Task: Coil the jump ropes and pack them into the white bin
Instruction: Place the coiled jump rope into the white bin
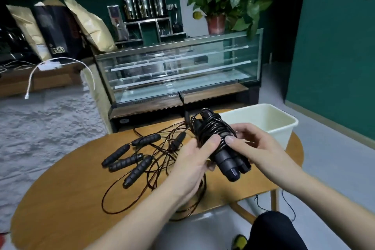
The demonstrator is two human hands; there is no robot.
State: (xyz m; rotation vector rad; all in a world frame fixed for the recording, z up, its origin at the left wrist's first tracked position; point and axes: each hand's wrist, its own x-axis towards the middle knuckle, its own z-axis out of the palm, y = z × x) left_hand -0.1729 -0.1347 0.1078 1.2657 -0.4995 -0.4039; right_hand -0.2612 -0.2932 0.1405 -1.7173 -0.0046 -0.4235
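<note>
Green-walled café, round wooden worktop [67, 193]. Both grips clamp the black cord-wound jump rope bundle [219, 144]: left hand [194, 160] steadies the handles, right hand [249, 146] pins the wraps from loosening. Empty white plastic bin [284, 126] waits just beyond; loose black ropes [132, 160] sprawl leftward.

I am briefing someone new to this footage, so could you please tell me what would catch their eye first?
Centre frame, the left hand and right hand grip a bundle of black handles wound with cord. Left of them, loose handles and tangled cord sprawl over the round wooden table. The white bin stands at the table's far right edge.
</note>
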